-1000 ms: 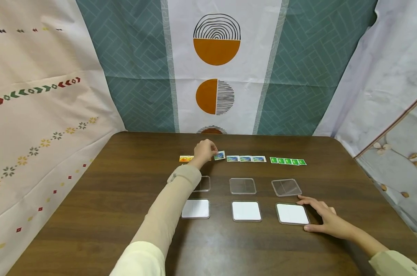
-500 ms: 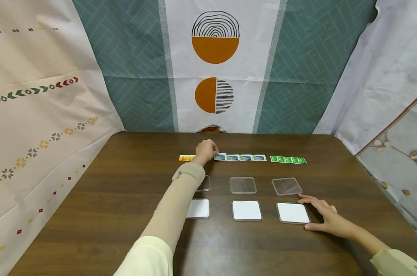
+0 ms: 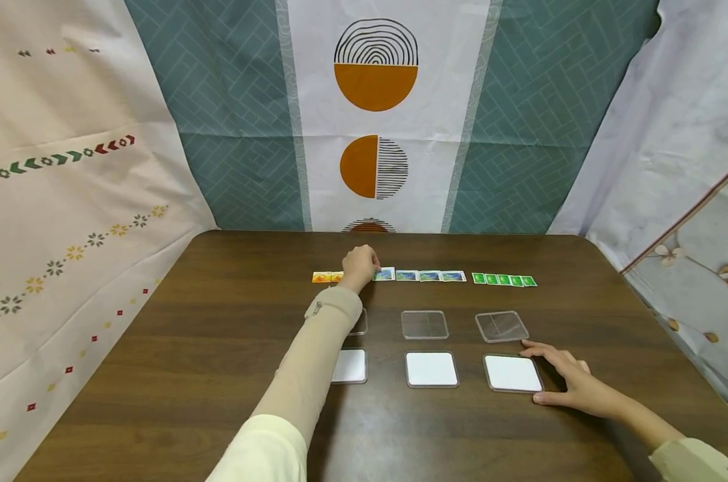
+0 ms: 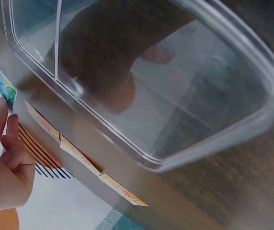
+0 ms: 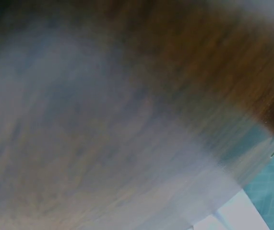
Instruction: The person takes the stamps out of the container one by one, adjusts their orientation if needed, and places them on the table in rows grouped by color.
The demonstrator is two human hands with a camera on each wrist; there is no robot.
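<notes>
My left hand (image 3: 359,268) is at the back of the table, pinching a small blue-and-green stamp (image 3: 385,274) by its left edge. That stamp lies at the left end of a row of blue stamps (image 3: 429,276). In the left wrist view, thumb and fingertip meet at the corner of the stamp (image 4: 5,91). Orange stamps (image 3: 322,276) lie to the left, partly hidden by the hand. My right hand (image 3: 575,385) rests on the table at the right, fingers spread, with index finger and thumb beside the corners of a white-filled clear case (image 3: 512,373).
Green stamps (image 3: 504,280) lie in a row at the back right. Clear lids (image 3: 424,325) (image 3: 501,327) and another white-filled case (image 3: 432,369) stand in front. My left forearm covers part of the leftmost case (image 3: 350,366). The right wrist view is mostly blurred.
The pinched stamp, tilted and apart from the row a second ago, now lies level in line with the blue stamps. My left hand shifted slightly right; my right hand stayed put.
</notes>
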